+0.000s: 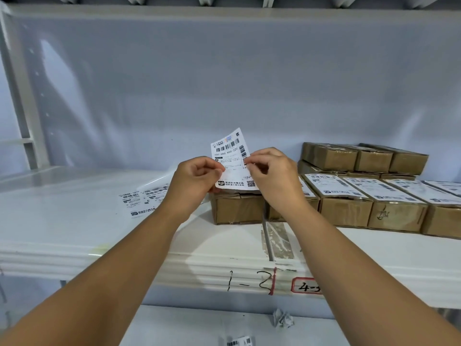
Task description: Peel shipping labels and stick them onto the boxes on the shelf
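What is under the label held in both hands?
A brown cardboard box on the white shelf, below the label. Its front face shows; the label, left hand and right hand hide most of its top, so whether it is already labelled cannot be seen.

On the shelf (62,221), loose labels (139,199) lie left of the box row (345,211), stacked boxes (369,159) behind it.

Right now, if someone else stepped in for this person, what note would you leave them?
Left hand and right hand both pinch one shipping label, held above the bare front box.
Spare labels lie on the shelf to the left.
Done: labelled boxes in the front row to the right.
Left: stick this label, then do the bare boxes stacked behind.
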The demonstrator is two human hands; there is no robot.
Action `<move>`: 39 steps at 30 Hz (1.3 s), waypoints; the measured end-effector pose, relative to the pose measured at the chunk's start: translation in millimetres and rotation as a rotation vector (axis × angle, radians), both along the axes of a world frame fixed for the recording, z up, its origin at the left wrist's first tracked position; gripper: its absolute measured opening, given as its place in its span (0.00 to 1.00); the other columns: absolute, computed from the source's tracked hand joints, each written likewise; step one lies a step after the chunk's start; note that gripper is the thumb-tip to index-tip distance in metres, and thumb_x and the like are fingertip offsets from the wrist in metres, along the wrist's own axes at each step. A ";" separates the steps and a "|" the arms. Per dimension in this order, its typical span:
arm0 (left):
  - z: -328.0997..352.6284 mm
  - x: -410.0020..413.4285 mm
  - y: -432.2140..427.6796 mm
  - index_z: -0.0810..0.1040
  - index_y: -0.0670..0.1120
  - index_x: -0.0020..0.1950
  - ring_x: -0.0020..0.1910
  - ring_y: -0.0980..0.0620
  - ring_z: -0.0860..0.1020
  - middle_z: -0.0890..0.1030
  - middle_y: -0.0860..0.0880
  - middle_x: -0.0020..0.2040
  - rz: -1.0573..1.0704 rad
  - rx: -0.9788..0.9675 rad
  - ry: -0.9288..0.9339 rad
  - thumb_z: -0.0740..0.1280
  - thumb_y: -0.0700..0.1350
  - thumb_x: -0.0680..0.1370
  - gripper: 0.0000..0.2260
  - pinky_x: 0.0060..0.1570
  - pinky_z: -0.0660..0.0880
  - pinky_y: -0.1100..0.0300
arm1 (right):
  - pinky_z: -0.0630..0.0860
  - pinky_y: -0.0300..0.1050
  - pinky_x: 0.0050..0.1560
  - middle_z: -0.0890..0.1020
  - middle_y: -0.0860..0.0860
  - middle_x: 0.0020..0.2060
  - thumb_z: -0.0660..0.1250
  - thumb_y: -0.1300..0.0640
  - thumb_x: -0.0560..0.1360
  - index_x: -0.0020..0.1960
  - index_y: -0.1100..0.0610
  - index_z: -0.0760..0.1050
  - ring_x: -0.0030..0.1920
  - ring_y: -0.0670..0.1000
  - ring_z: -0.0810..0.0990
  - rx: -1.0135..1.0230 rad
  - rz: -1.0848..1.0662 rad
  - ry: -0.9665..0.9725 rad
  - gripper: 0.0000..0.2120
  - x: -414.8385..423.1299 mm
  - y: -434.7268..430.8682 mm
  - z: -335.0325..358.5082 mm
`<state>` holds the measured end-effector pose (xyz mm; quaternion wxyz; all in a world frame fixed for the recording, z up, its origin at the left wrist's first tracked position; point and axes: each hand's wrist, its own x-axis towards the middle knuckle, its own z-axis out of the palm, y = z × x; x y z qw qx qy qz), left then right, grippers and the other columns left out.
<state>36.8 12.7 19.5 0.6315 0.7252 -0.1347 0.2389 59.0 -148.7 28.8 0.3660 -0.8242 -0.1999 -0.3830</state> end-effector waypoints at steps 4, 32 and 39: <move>-6.0 2.1 0.5 0.80 0.48 0.39 0.36 0.56 0.77 0.81 0.47 0.39 0.040 0.103 -0.009 0.67 0.37 0.75 0.09 0.38 0.72 0.65 | 0.60 0.16 0.45 0.80 0.52 0.52 0.66 0.62 0.76 0.53 0.60 0.82 0.46 0.42 0.72 -0.075 -0.025 -0.006 0.09 -1.3 -1.4 -3.2; -10.9 4.7 0.6 0.79 0.52 0.39 0.30 0.64 0.74 0.78 0.55 0.34 0.154 0.325 -0.048 0.68 0.40 0.74 0.08 0.33 0.70 0.72 | 0.60 0.26 0.53 0.77 0.51 0.56 0.67 0.60 0.74 0.57 0.58 0.80 0.54 0.48 0.76 -0.243 -0.064 0.129 0.12 0.3 -0.5 -6.2; -13.2 6.7 -1.3 0.78 0.51 0.40 0.31 0.63 0.72 0.75 0.57 0.33 0.194 0.414 -0.106 0.69 0.40 0.74 0.06 0.34 0.68 0.73 | 0.60 0.27 0.53 0.76 0.51 0.57 0.67 0.59 0.74 0.58 0.57 0.79 0.55 0.47 0.75 -0.270 -0.076 0.138 0.13 0.3 0.0 -6.1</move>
